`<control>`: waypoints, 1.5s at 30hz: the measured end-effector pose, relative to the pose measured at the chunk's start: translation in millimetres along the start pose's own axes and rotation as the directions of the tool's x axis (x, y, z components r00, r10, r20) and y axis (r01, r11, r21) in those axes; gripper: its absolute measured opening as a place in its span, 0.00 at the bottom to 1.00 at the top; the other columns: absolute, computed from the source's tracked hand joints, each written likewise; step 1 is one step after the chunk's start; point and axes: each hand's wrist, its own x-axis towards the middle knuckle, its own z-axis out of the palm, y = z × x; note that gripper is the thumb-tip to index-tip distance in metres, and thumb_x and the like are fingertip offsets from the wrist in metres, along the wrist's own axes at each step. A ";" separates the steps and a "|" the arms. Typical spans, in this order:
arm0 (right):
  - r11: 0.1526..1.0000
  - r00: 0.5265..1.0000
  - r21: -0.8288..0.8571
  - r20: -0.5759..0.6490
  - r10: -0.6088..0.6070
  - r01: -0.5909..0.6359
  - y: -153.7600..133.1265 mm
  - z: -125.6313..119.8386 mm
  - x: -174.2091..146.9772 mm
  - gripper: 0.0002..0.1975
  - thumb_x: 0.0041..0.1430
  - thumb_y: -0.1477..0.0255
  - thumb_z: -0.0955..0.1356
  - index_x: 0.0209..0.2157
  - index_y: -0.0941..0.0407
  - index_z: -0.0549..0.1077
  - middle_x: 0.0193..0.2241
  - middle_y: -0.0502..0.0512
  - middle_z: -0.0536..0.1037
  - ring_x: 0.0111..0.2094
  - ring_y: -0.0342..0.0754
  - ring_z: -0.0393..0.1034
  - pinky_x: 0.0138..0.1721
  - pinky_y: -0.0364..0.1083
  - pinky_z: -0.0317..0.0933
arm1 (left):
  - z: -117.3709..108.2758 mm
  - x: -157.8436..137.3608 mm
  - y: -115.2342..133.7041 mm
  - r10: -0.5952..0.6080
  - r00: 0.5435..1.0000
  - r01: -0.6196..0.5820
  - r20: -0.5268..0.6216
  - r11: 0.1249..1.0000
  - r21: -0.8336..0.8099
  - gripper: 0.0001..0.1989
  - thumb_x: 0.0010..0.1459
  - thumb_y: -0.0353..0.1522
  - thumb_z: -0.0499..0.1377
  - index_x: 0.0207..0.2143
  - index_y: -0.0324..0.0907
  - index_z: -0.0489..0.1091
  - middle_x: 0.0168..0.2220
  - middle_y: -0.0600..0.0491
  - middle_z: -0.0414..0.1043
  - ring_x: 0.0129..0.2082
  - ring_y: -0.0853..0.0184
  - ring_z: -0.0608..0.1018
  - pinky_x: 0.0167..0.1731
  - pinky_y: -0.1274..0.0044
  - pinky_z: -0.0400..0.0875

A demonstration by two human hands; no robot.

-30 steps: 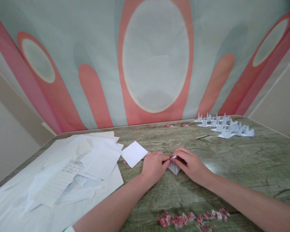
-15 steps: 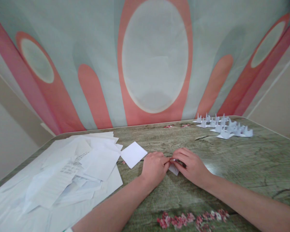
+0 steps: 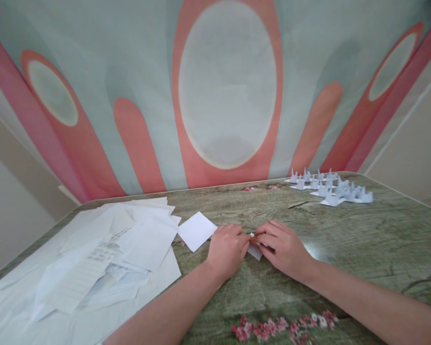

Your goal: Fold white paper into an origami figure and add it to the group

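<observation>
A small folded piece of white paper (image 3: 255, 251) is pinched between my two hands at the middle of the table. My left hand (image 3: 227, 250) grips its left side with thumb and forefinger, the other fingers curled. From the right, my right hand (image 3: 283, 245) pinches the upper part, fingertips meeting those of the left. Most of the folded paper is hidden by my fingers; a pointed lower part and a small white tip show. Beside my left hand lies a flat white paper square (image 3: 197, 231).
A spread heap of white paper sheets (image 3: 147, 239), some printed, covers the table's left side. Several white folded paper cranes (image 3: 339, 189) stand at the back right. The wood-patterned table (image 3: 373, 249) has printed pink flowers near its front and meets a patterned backdrop (image 3: 230, 175).
My right fingers have shifted slightly on the folded paper, and a white tip now shows above the fingertips. The whole view has moved a little; the other things stay put.
</observation>
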 end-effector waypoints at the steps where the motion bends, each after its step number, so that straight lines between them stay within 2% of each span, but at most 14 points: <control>1: 1.000 1.000 -0.012 0.002 -0.005 0.005 -0.7 -0.6 -0.1 0.07 0.57 0.75 0.64 0.30 0.55 0.74 0.30 0.53 0.73 0.32 0.46 0.63 0.35 0.46 0.55 | -0.4 0.1 -0.1 0.006 1.000 -0.006 -0.002 1.000 0.001 0.06 0.57 0.32 0.55 0.33 0.45 0.72 0.27 0.54 0.69 0.31 0.65 0.70 0.30 0.74 0.59; 5: 0.998 1.000 -0.054 -0.001 -0.021 0.021 -3.5 -2.8 0.7 0.07 0.58 0.74 0.64 0.31 0.55 0.74 0.30 0.54 0.73 0.32 0.46 0.62 0.35 0.47 0.54 | -0.4 0.9 -0.9 0.027 1.000 -0.027 -0.002 1.000 0.013 0.06 0.57 0.32 0.56 0.29 0.43 0.72 0.26 0.53 0.68 0.31 0.64 0.70 0.29 0.74 0.59; 12: 0.996 0.999 -0.079 0.025 -0.044 0.045 -5.5 -6.2 2.0 0.09 0.60 0.74 0.62 0.33 0.55 0.74 0.31 0.54 0.73 0.32 0.46 0.62 0.35 0.47 0.53 | -1.8 -0.2 -2.9 0.048 0.999 -0.048 0.026 0.999 0.025 0.07 0.58 0.31 0.53 0.31 0.42 0.71 0.28 0.52 0.67 0.32 0.65 0.70 0.30 0.74 0.61; 25: 0.984 0.991 -0.119 0.007 -0.133 0.133 -6.9 -8.2 2.9 0.08 0.59 0.74 0.62 0.33 0.57 0.73 0.31 0.55 0.74 0.33 0.46 0.63 0.35 0.48 0.53 | -7.1 -1.1 1.2 0.129 0.990 -0.136 0.050 0.972 0.194 0.07 0.58 0.29 0.53 0.27 0.40 0.68 0.28 0.52 0.67 0.31 0.62 0.70 0.30 0.71 0.62; 30: 0.973 0.983 -0.137 0.021 -0.183 0.185 -6.7 -8.5 2.5 0.09 0.60 0.76 0.62 0.30 0.56 0.73 0.30 0.54 0.74 0.33 0.46 0.63 0.36 0.48 0.54 | -8.3 -1.4 1.5 0.120 0.991 -0.131 0.067 0.969 0.207 0.07 0.58 0.28 0.53 0.28 0.40 0.68 0.28 0.52 0.67 0.31 0.62 0.70 0.30 0.71 0.62; 38: 0.950 0.965 -0.172 0.069 -0.251 0.259 -11.5 -10.3 2.8 0.14 0.60 0.78 0.60 0.25 0.57 0.71 0.26 0.54 0.72 0.30 0.46 0.62 0.34 0.49 0.53 | -15.5 0.3 2.3 0.159 0.978 -0.187 0.137 0.956 0.225 0.04 0.56 0.27 0.55 0.29 0.39 0.68 0.29 0.52 0.68 0.32 0.62 0.70 0.30 0.72 0.62; 42: 0.973 0.977 -0.089 0.037 -0.211 0.213 -11.9 -11.7 3.0 0.10 0.59 0.73 0.62 0.26 0.56 0.72 0.26 0.54 0.72 0.30 0.46 0.63 0.35 0.48 0.53 | -16.2 0.4 2.9 0.163 0.976 -0.194 0.147 0.954 0.228 0.04 0.56 0.27 0.55 0.29 0.39 0.68 0.29 0.51 0.68 0.33 0.62 0.70 0.31 0.72 0.62; 45: 0.996 0.996 -0.006 0.012 -0.086 0.086 -7.5 -12.2 2.7 0.08 0.57 0.72 0.63 0.29 0.56 0.73 0.29 0.54 0.73 0.31 0.46 0.64 0.36 0.48 0.55 | -16.9 0.1 3.0 0.172 0.975 -0.202 0.143 0.952 0.228 0.03 0.56 0.27 0.56 0.29 0.39 0.68 0.29 0.51 0.68 0.33 0.62 0.70 0.31 0.72 0.62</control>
